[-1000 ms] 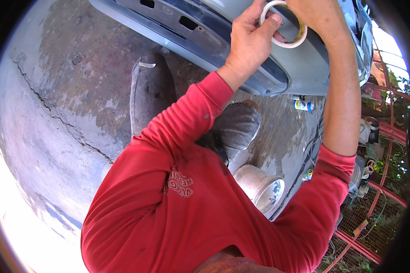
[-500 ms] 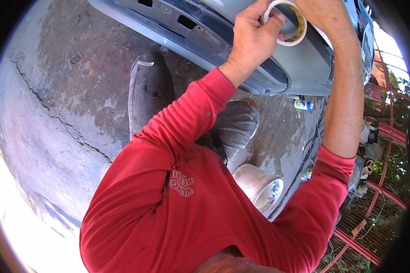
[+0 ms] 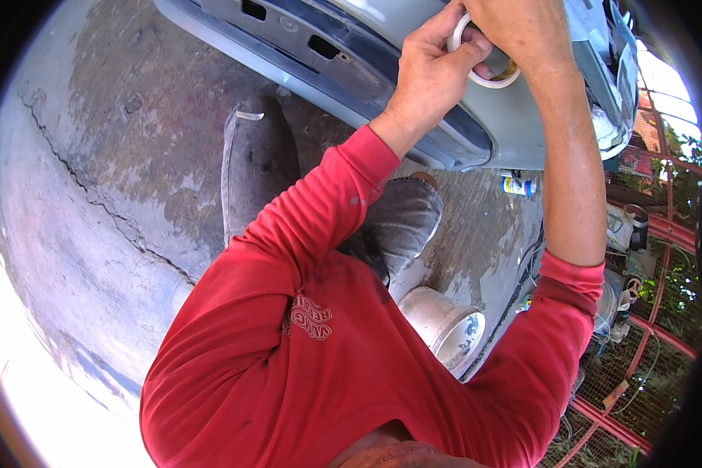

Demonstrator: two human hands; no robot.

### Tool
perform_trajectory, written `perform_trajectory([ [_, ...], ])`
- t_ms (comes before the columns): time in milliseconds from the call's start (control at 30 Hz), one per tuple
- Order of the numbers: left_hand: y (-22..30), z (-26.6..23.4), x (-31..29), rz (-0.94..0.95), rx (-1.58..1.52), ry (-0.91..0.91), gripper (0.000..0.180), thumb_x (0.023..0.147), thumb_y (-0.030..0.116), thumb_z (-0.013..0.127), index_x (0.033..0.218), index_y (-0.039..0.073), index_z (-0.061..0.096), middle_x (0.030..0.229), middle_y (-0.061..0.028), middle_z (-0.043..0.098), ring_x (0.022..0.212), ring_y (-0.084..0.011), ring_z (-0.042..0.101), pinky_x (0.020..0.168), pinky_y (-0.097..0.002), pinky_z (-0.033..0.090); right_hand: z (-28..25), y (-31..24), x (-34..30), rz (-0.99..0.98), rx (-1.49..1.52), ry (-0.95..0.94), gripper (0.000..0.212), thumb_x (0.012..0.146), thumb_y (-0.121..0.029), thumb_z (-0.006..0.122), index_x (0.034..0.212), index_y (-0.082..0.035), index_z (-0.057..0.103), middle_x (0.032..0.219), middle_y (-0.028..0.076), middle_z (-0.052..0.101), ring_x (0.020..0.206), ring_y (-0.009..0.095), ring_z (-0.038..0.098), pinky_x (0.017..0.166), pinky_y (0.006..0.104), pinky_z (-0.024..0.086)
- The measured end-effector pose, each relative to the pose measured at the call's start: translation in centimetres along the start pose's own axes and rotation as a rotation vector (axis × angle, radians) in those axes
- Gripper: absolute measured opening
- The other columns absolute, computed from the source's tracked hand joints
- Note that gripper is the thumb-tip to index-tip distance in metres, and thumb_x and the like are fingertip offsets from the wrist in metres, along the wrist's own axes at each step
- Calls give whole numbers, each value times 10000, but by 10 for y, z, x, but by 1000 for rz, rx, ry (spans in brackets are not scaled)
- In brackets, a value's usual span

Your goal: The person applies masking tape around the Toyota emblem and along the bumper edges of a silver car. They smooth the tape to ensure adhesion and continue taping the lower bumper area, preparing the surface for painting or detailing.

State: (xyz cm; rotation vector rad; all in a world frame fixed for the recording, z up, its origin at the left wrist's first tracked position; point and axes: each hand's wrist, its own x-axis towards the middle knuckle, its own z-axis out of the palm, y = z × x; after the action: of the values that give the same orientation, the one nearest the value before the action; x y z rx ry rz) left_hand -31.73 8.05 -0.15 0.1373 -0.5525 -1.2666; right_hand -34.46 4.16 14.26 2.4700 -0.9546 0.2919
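Cracked concrete (image 3: 93, 195) spreads on the left, a plastic bucket (image 3: 448, 327) standing near the person's knees. Up at the grey car bumper (image 3: 413, 86), the left hand (image 3: 429, 74) pinches the masking tape roll (image 3: 483, 58) between thumb and fingers. Since a moment ago the roll has tipped down against the panel. The right hand (image 3: 522, 27) covers it, fingers hidden.

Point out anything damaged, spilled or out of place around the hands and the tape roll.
The concrete floor has a long jagged crack running across it, left of the person's knee. Near the left hand and right hand, which both grip the tape roll against the grey car panel, nothing looks spilled or askew.
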Motion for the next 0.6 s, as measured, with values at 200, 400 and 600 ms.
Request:
perform_trajectory([
  [200,0,-5,-2,-21,27,-1,636,1060,-69,583,1665,35,416,1299,-51,698,1078,-89,673,917,-237,570,7,7,-1,21,172,33,111,901,-141,760,939,-38,781,915,125,729,855,359,721,763,426,579],
  [400,-9,-5,-3,-33,-8,22,646,1080,-36,588,1685,64,385,1146,-12,691,951,-61,653,831,-224,578,-1,11,4,-26,119,-52,96,887,-87,752,932,-4,772,925,159,737,874,375,722,779,441,575],
  [600,-20,-16,-35,28,-69,149,509,1124,85,573,1604,-36,456,1137,-91,689,869,-125,661,815,-351,648,8,22,22,-152,162,-105,97,869,-77,771,920,6,768,931,195,751,916,404,727,812,476,571],
])
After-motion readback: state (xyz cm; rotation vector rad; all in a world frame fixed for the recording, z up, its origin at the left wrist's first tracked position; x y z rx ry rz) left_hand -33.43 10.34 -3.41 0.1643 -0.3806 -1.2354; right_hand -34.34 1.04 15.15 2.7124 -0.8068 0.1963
